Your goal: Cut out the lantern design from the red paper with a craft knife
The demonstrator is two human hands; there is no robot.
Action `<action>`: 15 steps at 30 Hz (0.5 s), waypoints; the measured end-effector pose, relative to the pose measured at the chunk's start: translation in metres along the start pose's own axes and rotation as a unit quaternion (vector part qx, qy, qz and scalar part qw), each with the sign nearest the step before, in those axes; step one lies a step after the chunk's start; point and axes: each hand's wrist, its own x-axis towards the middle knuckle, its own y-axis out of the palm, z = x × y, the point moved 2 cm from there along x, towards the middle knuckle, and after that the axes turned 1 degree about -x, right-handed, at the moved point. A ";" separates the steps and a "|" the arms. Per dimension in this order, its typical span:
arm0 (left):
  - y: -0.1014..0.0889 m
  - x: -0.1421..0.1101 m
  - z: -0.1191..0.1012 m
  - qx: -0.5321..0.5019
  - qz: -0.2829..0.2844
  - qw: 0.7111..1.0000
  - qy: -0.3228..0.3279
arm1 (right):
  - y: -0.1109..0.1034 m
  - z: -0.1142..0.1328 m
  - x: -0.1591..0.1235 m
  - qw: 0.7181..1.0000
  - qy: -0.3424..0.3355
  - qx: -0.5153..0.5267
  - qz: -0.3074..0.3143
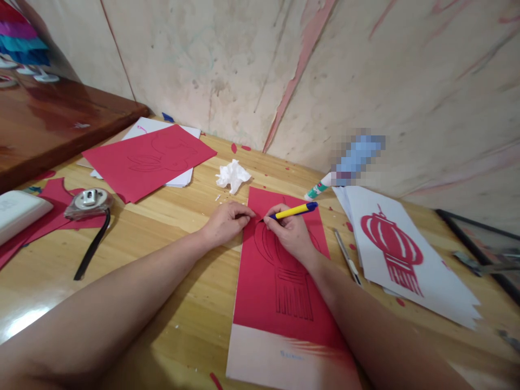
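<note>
A sheet of red paper [260, 292] with a lantern and its fringe drawn in dark lines lies in front of me. Under it, a paler board or booklet [255, 352] sticks out at the near end. My right hand [290, 230] is closed round a yellow and blue pen [294, 210], whose tip is at the upper left of the drawn lantern. The hand covers part of the drawing. My left hand [228, 223] rests at the sheet's left edge, fingers curled together and fingertips on the paper. Beyond it lies a crumpled white tissue [233, 176].
To the right are a craft knife [347, 257], a glue stick [319, 187] and white sheets with a red lantern picture [392, 246]. Leftward lie a red sheet with a faint drawing [150, 162], a tape measure [90, 203] and a white device [22, 214]. A stained wall [203, 70] stands behind.
</note>
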 end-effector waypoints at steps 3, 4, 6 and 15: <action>0.000 0.000 0.000 0.003 -0.001 1.000 -0.001 | 0.000 0.000 0.000 1.000 0.000 -0.002 0.007; 0.000 0.000 0.000 0.003 -0.001 1.000 0.000 | 0.001 0.000 0.000 1.000 -0.001 -0.002 0.011; 0.000 0.001 0.000 0.003 0.000 1.000 0.001 | 0.001 0.000 0.000 1.000 -0.003 -0.004 0.016; -0.001 0.000 0.000 0.005 -0.002 1.000 0.006 | 0.000 0.001 0.000 1.000 -0.011 -0.008 0.022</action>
